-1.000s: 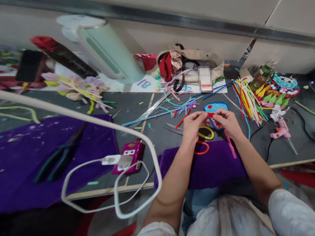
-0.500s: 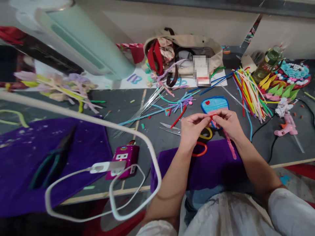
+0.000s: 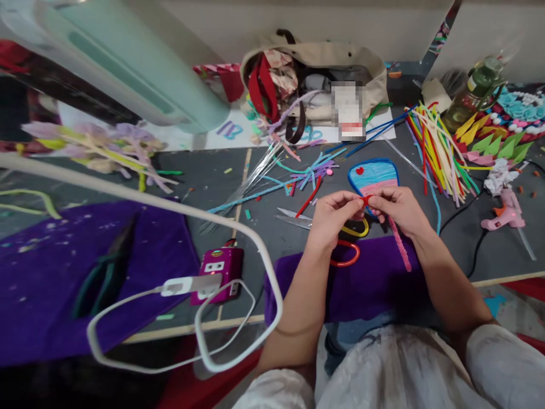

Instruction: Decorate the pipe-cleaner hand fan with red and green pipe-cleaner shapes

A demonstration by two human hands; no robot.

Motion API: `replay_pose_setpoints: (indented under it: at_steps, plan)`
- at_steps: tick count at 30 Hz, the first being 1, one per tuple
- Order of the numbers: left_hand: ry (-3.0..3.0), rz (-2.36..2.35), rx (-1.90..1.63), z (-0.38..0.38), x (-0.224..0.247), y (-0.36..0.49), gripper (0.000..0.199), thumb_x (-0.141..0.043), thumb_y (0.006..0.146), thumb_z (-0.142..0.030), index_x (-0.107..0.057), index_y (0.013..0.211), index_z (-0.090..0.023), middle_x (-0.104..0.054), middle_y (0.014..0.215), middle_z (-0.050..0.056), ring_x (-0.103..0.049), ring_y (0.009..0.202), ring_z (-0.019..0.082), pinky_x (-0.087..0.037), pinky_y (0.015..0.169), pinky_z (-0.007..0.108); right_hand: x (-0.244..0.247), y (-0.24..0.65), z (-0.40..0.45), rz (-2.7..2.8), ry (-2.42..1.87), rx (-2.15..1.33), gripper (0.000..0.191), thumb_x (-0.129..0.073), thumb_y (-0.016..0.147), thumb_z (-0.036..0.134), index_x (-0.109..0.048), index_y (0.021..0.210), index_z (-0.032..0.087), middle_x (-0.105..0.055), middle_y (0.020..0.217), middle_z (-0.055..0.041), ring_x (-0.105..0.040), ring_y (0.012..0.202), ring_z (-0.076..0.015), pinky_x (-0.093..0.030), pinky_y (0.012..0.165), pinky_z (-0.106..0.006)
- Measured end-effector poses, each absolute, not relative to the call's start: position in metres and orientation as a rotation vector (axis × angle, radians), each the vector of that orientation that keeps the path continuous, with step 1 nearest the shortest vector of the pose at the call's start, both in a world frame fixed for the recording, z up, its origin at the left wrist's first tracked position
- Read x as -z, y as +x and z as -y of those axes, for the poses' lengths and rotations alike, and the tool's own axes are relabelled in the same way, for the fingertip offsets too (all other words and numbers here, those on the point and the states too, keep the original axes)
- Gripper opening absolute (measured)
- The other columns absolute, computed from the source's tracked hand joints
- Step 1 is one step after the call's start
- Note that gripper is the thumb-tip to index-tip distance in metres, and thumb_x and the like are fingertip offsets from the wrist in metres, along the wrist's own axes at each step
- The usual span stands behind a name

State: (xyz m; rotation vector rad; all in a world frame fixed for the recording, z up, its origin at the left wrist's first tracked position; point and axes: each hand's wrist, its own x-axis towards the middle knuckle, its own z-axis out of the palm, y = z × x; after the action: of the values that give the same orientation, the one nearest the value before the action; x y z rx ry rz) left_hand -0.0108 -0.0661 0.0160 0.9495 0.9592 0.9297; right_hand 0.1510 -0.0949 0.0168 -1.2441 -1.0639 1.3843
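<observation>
My left hand and my right hand meet fingertip to fingertip, both pinching a small bent piece of red pipe cleaner. Its full shape is hidden by the fingers. Just behind them lies a flat pipe-cleaner piece, blue above and pink below with a dark blue edge; a small red heart sits on it. A pink twisted strip hangs out below my right hand. Scissors with one yellow and one red handle lie under my left wrist, partly covered.
Pipe cleaners are bundled at right, near a pink glue gun. Cut scraps lie ahead. A white cable loops beside my left forearm from a purple power adapter. Pliers rest on purple cloth at left.
The view has shifted slightly. Both hands stay together on the red pipe cleaner, with only a small change in the fingers.
</observation>
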Motion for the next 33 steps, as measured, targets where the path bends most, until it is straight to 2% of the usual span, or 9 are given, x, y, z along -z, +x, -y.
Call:
replay_pose_setpoints:
  at_steps: [5, 9, 18, 27, 33]
  plan:
    - [0.916, -0.991, -0.972, 0.065, -0.011, -0.008, 0.014, -0.079, 0.063, -0.027, -0.071, 0.065, -0.016, -0.063, 0.055, -0.001, -0.057, 0.047, 0.010, -0.051, 0.053, 0.023, -0.018, 0.151, 0.094, 0.974, -1.231, -1.377, 0.044, -0.076, 0.071, 0.058, -0.069, 0.074, 0.015, -0.063, 0.063, 0.0001, -0.054, 0.052, -0.0082, -0.046, 0.042, -0.018]
    - [0.854, -0.990, -0.987, 0.064, -0.008, -0.007, 0.014, -0.079, 0.063, -0.027, -0.070, 0.064, -0.016, -0.062, 0.055, -0.001, -0.055, 0.045, 0.009, -0.052, 0.053, 0.024, -0.019, 0.151, 0.094, 0.930, -1.204, -1.390, 0.042, -0.080, 0.067, 0.055, -0.069, 0.079, 0.016, -0.064, 0.067, 0.0002, -0.056, 0.054, -0.0081, -0.047, 0.042, -0.018]
    - [0.892, -0.963, -0.975, 0.066, -0.007, -0.008, 0.021, -0.082, 0.065, -0.035, -0.073, 0.069, -0.016, -0.067, 0.060, 0.002, -0.062, 0.051, 0.012, -0.053, 0.055, 0.024, -0.015, 0.148, 0.094, 0.925, -1.256, -1.371, 0.042, -0.080, 0.067, 0.055, -0.066, 0.076, 0.016, -0.063, 0.062, 0.0018, -0.054, 0.051, -0.0073, -0.044, 0.042, -0.018]
    - [0.953, -1.014, -0.989, 0.068, -0.013, -0.004, 0.016, -0.081, 0.063, -0.030, -0.073, 0.065, -0.016, -0.068, 0.059, 0.001, -0.061, 0.051, 0.011, -0.051, 0.055, 0.023, -0.016, 0.148, 0.096, 1.036, -1.248, -1.288, 0.039, -0.078, 0.070, 0.054, -0.068, 0.074, 0.017, -0.058, 0.056, 0.0041, -0.049, 0.048, -0.0069, -0.043, 0.042, -0.019]
    - [0.957, -1.071, -1.072, 0.068, -0.010, 0.000, 0.010, -0.077, 0.064, -0.026, -0.071, 0.061, -0.018, -0.063, 0.053, -0.002, -0.056, 0.048, 0.010, -0.049, 0.053, 0.022, -0.013, 0.147, 0.094, 0.999, -1.254, -1.326, 0.040, -0.077, 0.069, 0.056, -0.067, 0.073, 0.017, -0.062, 0.060, 0.0019, -0.051, 0.047, -0.0069, -0.044, 0.041, -0.019]
